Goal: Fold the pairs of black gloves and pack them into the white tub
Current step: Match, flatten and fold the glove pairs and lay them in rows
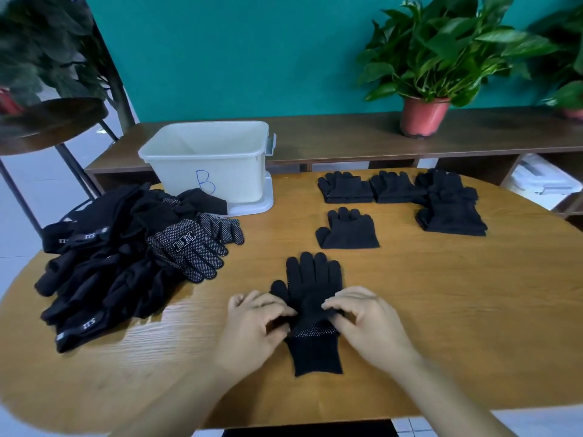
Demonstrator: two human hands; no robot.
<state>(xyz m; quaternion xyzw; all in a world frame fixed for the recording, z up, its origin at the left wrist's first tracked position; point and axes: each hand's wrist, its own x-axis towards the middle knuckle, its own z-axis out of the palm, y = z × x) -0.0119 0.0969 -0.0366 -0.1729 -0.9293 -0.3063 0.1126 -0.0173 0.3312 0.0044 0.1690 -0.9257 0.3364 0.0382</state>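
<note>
Both the left hand [252, 323] and the right hand [367, 320] keep a pinching grip on the palm of a black glove pair [310, 275], which lies flat at the front centre of the table [441, 310], fingers pointing away. Folded pairs [347, 230] lie on the far right. An unfolded heap [120, 257] lies on the left, near the white tub [214, 159].

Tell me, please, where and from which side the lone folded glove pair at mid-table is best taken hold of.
Probably at its straight near edge, coming from the person's side. The lone folded glove pair lies flat, fingers pointing away, thumb to the left; that near edge looks like the fold, so a pinching grip there should keep the layers together.
</note>
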